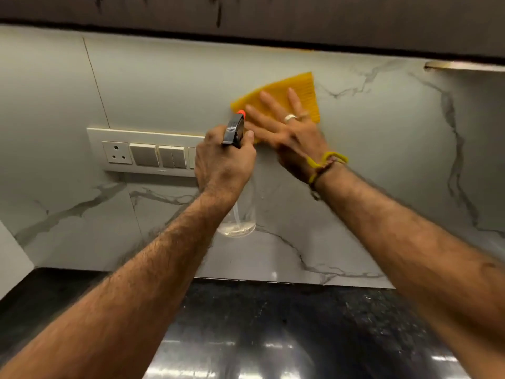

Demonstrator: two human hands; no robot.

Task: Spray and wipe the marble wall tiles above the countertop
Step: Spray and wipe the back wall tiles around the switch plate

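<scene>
2 forearms | left hand: 1 spray bottle | right hand: 1 cloth

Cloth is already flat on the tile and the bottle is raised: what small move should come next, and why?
Probably sweep the right hand sideways, dragging the yellow cloth across the marble wall tiles. Its straight fingers already press it flat, while the left hand grips the spray bottle beside it.

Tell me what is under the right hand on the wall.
The right hand presses a yellow cloth flat against the marble wall tiles. The tile surface beneath the cloth is covered.
</scene>
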